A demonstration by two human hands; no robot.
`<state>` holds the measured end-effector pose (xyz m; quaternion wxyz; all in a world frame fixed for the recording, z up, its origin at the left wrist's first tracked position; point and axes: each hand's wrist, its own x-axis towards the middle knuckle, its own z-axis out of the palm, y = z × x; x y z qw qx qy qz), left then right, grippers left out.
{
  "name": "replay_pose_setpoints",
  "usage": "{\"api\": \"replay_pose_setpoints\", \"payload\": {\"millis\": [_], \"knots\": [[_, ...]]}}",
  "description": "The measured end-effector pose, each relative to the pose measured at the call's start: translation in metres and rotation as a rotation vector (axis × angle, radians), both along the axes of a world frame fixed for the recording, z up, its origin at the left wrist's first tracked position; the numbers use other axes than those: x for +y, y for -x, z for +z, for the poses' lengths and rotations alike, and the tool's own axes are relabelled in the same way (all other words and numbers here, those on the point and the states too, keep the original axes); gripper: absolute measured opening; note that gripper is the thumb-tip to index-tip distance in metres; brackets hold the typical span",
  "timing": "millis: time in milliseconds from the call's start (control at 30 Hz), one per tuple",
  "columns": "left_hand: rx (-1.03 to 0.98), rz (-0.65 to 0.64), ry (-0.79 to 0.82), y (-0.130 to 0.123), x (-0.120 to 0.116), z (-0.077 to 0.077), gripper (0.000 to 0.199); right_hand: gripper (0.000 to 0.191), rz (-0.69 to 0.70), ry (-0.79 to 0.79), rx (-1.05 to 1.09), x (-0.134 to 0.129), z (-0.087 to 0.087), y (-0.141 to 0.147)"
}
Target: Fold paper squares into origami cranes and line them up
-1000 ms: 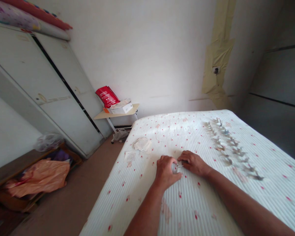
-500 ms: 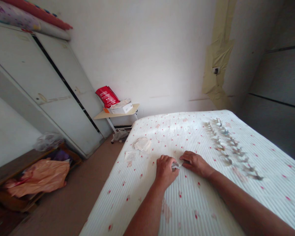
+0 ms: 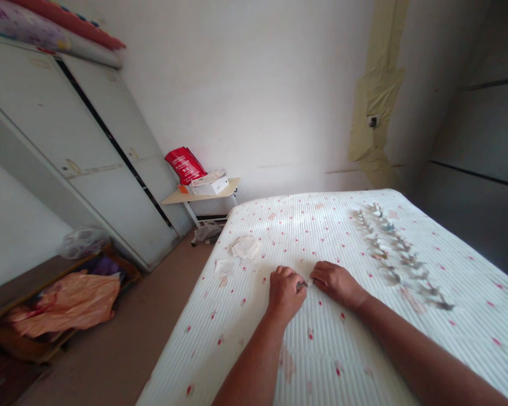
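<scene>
My left hand is closed on a small piece of folded paper, mostly hidden by the fingers. Facing it, my right hand has its fingers pinched at the paper's right-hand end. Both hands rest low over the quilted mattress, which is white with small red prints. Two rows of small folded paper figures, like birds, stand to the right of my hands. At the left lie a stack of printed paper pieces and a loose printed slip.
Beyond the mattress's left edge stands a small table with a red bag and a white box. A grey cabinet lines the left wall. An orange plastic bag lies on a wooden unit at far left.
The fingers of both hands have closed in slightly, and less of the folded paper shows between them. The papers and figures on the mattress have stayed put.
</scene>
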<state>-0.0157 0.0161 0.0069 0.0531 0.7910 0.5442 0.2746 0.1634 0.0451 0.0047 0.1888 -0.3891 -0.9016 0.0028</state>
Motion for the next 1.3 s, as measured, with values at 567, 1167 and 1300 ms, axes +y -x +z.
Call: {"api": "replay_pose_setpoints", "payload": {"millis": [567,1167,1300], "knots": [[-0.019,0.010,0.043,-0.001,0.001,-0.001,0.004,0.020,-0.157,-0.080,-0.083,-0.010,0.004,0.012],[-0.029,0.003,0.024,-0.001,0.002,-0.002,0.004,0.021,-0.183,-0.012,-0.024,-0.016,0.008,0.014],[-0.029,0.007,0.034,-0.001,0.002,-0.002,0.004,0.023,-0.168,0.026,-0.020,-0.019,0.014,0.014]]}}
